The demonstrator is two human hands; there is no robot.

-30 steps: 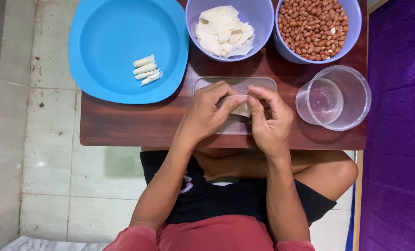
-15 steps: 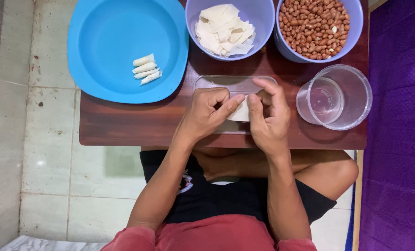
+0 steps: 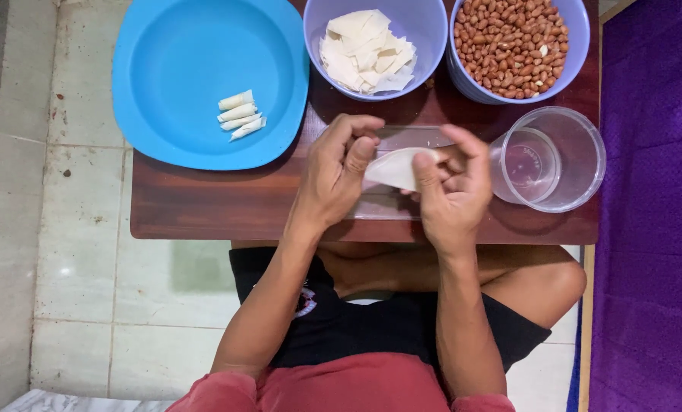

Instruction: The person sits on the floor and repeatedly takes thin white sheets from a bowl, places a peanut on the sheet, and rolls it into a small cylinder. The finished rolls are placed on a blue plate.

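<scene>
Pinching a pale wrapper [image 3: 399, 166], left hand [image 3: 333, 179] and right hand [image 3: 451, 194] grips hide its edges

floor: pale tiles [image 3: 74, 252] | furniture: low dark wooden table [image 3: 226, 206] | right: purple mat [image 3: 654, 229]

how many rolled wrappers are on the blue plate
4. The rolled wrappers lie side by side in a short stack near the right side of the blue plate, one above the next. None looks hidden. Another wrapper is unfinished, held between both hands.
</scene>
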